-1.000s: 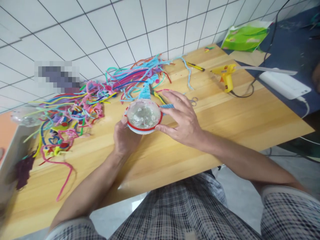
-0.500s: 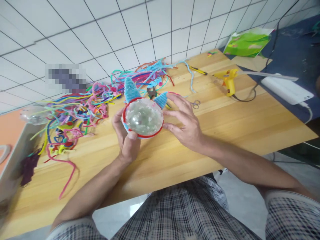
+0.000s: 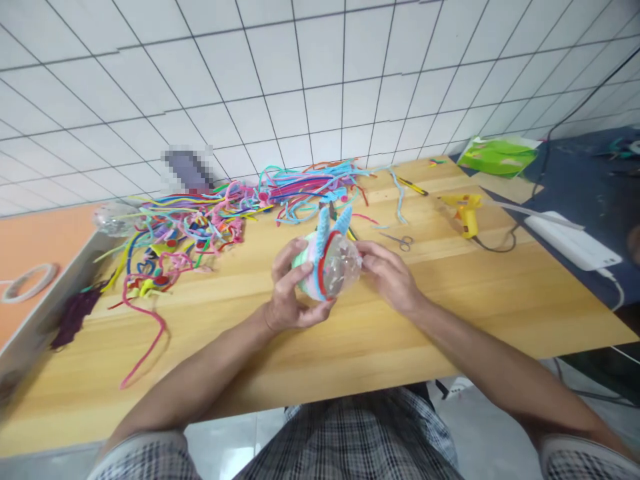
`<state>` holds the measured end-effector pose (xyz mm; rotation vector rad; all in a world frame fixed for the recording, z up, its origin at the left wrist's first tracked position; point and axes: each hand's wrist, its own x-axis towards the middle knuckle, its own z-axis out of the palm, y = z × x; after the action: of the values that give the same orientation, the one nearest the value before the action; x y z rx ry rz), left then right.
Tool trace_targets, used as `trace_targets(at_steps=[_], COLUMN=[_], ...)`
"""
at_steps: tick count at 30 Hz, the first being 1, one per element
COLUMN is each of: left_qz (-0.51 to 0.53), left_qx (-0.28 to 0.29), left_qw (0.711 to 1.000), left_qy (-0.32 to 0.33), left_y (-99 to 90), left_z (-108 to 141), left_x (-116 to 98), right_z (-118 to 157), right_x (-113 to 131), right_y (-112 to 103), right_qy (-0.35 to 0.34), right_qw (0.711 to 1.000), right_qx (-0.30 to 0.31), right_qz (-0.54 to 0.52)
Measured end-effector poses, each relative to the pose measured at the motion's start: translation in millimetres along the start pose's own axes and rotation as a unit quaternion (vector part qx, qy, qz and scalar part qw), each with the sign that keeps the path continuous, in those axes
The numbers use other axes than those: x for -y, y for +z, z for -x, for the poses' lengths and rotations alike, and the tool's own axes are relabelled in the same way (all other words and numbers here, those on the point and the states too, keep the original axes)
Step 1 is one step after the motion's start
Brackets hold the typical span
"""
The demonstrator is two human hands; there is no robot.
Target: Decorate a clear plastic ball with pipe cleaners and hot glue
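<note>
My left hand is wrapped round a pipe-cleaner-covered ball with green, white and blue bands. Two blue fuzzy ears rise from its top beside a red rim. A clear plastic dome, dotted with whitish bits, bulges from its right side, facing my right hand. The fingertips of that hand are drawn together at the dome's right edge. Whether they pinch some small thing there cannot be made out. The ball is held above the wooden table.
Colourful pipe cleaners lie heaped along the wall at the back left. Scissors, a yellow utility knife and a yellow glue gun with a cord lie to the right. A white power strip is beyond the table's right edge.
The ball has been turned so its clear dome faces right instead of toward me. My right fingers have gone from spread beside an ear to drawn together at the dome. The view has shifted.
</note>
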<state>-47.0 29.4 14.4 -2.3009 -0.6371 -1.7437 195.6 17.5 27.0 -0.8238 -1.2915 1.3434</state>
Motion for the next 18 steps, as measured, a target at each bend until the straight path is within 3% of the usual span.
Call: trace_targets(at_steps=[2,6,18], left_qz=[0.0,0.011,0.016], left_qx=[0.019,0.049,0.094], left_qw=[1.0,0.998,0.995], left_qy=[0.018,0.037,0.04], left_y=[3.3,10.6,19.4], left_z=[4,13,23], left_x=[0,1,-5], right_z=[-2,-4,-9], right_x=[4,15,15], right_y=[-2,-3,3], right_qy=[0.037,0.071,0.162], right_qw=[0.999,0.997,0.986], right_qx=[0.015,0.031,-0.048], right_qz=[-0.035,-0.009,-0.014])
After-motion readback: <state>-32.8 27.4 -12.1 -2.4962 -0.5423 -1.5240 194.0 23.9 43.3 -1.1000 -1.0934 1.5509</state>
